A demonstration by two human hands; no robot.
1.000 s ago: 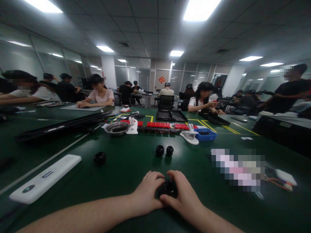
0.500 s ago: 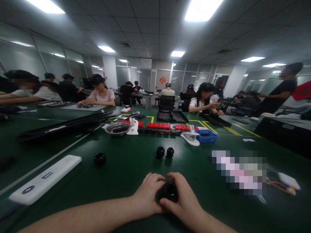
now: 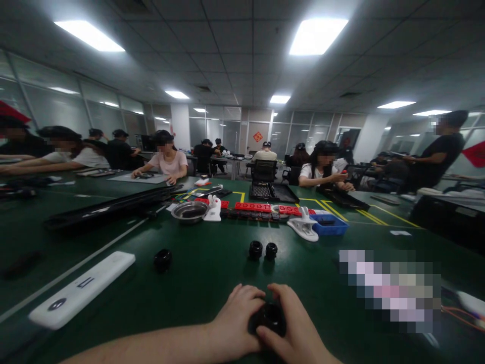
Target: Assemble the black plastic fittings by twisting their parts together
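A glossy black round part with a hole in its top sits between my two hands, low in the view near the table's front. My left hand wraps its left side. Around the right side, my right hand curls with its thumb at the front and fingers at the back. Two smaller black ring-like parts, one beside the other, stand on the green table just beyond my hands. Another black ring-like part lies farther left.
A long white device lies at the left. Farther back are a metal bowl, white clamps, red strips, a blue tray and a long black housing. People sit around the table; one person stands at right.
The whole view has shifted, with the table and its objects appearing lower and slightly to the right. Both hands keep their grip around the black part.
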